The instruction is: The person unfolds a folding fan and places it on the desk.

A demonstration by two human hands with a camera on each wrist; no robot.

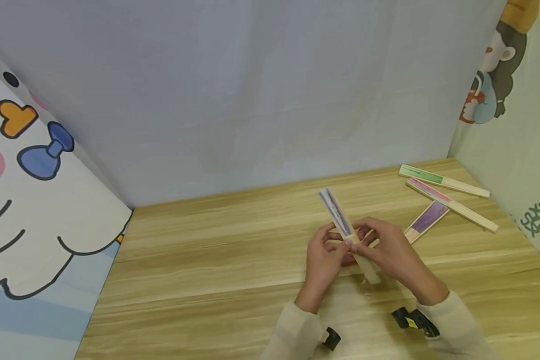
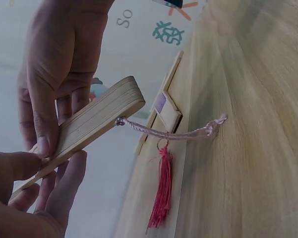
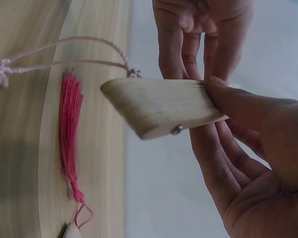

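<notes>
A closed folding fan (image 1: 339,215) with bluish-purple paper and pale wooden ribs is held up over the table. My left hand (image 1: 324,257) pinches it at mid-length from the left. From the other side my right hand (image 1: 389,245) pinches it with thumb and fingers. A metal rivet (image 3: 177,130) shows at the fan's wooden end. From that end runs a looped, knotted pale pink cord (image 2: 163,134). Beneath the hands a red-pink tassel (image 2: 161,191) lies on the table; in the right wrist view its string leads to another wooden piece.
Three more closed fans lie at the right of the wooden table (image 1: 198,260): a green one (image 1: 423,174), a pink one (image 1: 452,205) and a purple one (image 1: 427,220), partly behind my right hand. A grey cloth (image 1: 274,100) backs the table; printed panels flank it.
</notes>
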